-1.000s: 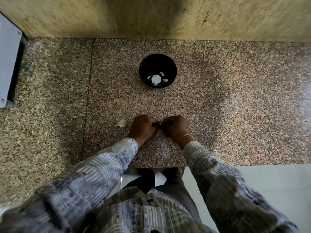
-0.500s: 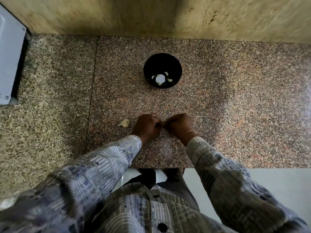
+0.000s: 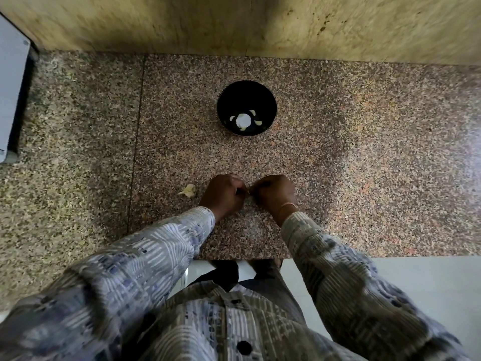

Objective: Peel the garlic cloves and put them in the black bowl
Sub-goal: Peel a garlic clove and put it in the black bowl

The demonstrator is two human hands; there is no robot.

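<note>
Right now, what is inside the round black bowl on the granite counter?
The round black bowl holds several pale peeled garlic pieces at its bottom; anything beneath them is hidden.

One round black bowl (image 3: 247, 95) held about five pale peeled garlic pieces (image 3: 243, 120), blurred together. One papery garlic scrap (image 3: 188, 190) lay outside it. One left hand (image 3: 223, 195) and one right hand (image 3: 276, 194) pinched one barely visible garlic clove (image 3: 249, 191).

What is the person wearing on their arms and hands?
The left sleeve and right sleeve are long and loose, a grey, blue and white print of fine stripes. The left hand and right hand are ungloved; a thin pale bangle circles the right wrist.
</note>
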